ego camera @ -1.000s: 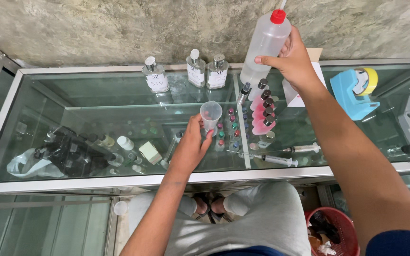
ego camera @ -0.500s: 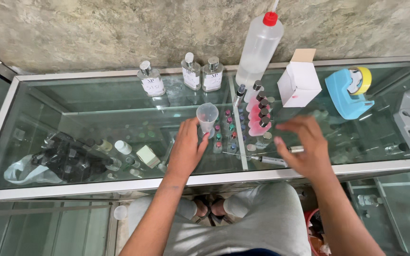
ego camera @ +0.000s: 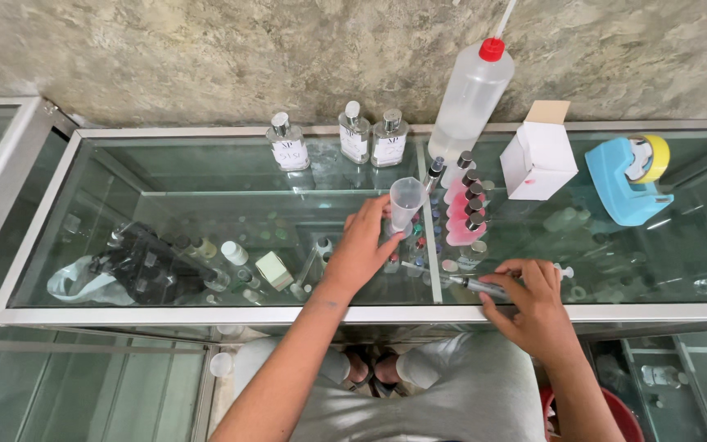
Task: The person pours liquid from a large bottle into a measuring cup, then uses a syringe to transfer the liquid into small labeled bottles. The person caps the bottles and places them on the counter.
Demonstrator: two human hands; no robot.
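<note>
At the far left, under the glass top of the display case (ego camera: pixel 206 176), a dark bundle (ego camera: pixel 137 266) and some small jars sat on a shelf. On the glass near the wall stood three small square clear bottles (ego camera: pixel 353 139) with silver caps.

Toward the middle, the left hand (ego camera: pixel 362 250) was curled around the base of a clear plastic cup (ego camera: pixel 405 203), fingers closed on it, holding it upright on the glass. Behind the cup rose a tall, translucent squeeze bottle (ego camera: pixel 470 102) with a red cap and a thin spout, and beside it a row of small pink bottles (ego camera: pixel 464 213) with dark caps.

The right hand (ego camera: pixel 529 307) lay near the front edge, fingers closed around a slim syringe (ego camera: pixel 484 286) (its barrel looked clear plastic, though much was hidden by the fingers). The syringe's long axis ran left to right, nearly flat on the glass, its tip pointing left toward the left hand. The cup stood up and to the left of that tip, with the left hand between them, so the right hand was the farther from the cup.

Farther right were a white cardboard box (ego camera: pixel 538 160) and a blue tape dispenser (ego camera: pixel 628 180) with a yellow roll.
</note>
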